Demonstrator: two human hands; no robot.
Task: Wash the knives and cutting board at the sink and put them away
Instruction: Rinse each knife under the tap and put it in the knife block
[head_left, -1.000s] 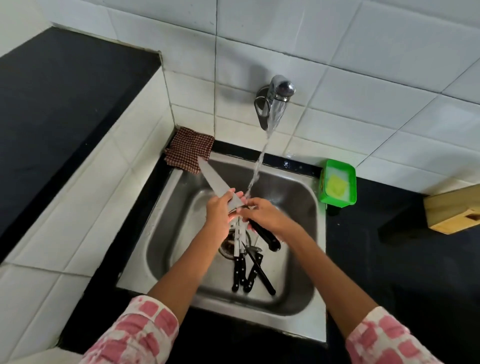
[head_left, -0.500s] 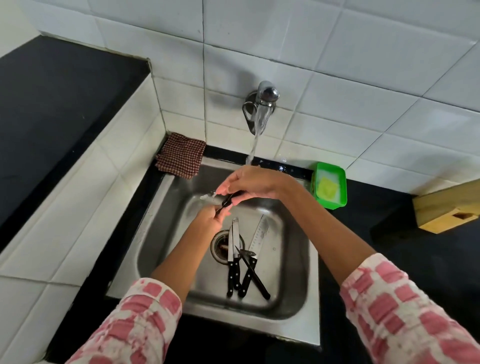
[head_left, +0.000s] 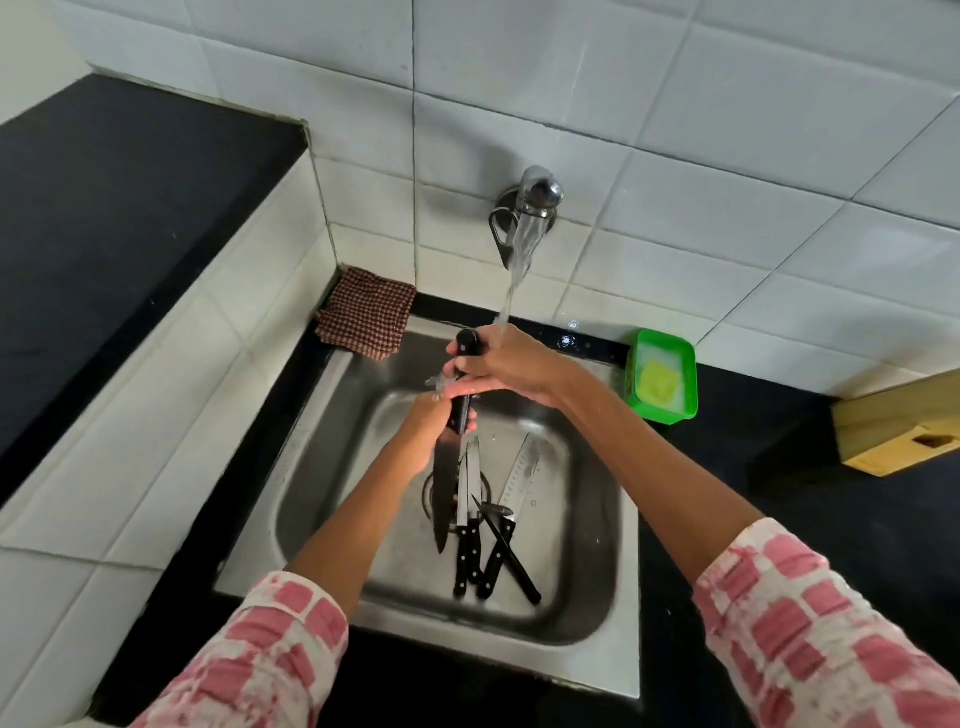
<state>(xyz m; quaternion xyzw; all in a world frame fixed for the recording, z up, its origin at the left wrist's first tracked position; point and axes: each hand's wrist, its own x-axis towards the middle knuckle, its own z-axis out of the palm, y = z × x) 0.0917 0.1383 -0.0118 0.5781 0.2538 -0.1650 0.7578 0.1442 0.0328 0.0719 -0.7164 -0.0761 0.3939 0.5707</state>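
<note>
Head view, both hands gripping knife, blade-down over sink.

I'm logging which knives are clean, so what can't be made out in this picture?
Head view only:
- Large knife: the hands cover much of its handle; the blade is motion-blurred.
- Left hand: its grip is hidden behind the right hand.
- Knives in the sink: overlapping, count unclear.
- Wooden block: cut off by the right edge.
- Cutting board: not visible.
</note>
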